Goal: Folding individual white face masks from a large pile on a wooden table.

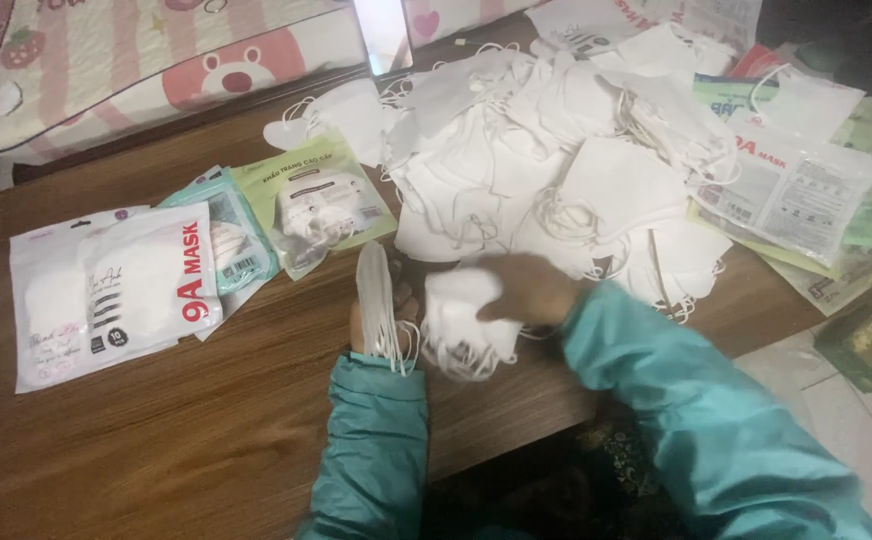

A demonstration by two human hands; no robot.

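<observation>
Wooden boards of a brown table fill most of the view, with a pink striped cushion lying beyond its far edge at 11 o'clock. A large heap of loose white masks is spread from 12 to 2 o'clock. A thin upright stack of masks is clamped edge-on in the left hand, the fingers closed around it near the centre. Just beside it, at 3 o'clock of that stack, a single white mask is gripped by the right hand, whose fingers are curled over its top. Both arms are covered by teal sleeves. Sealed mask packets are laid flat at 9 o'clock, and further packets at 2 o'clock.
</observation>
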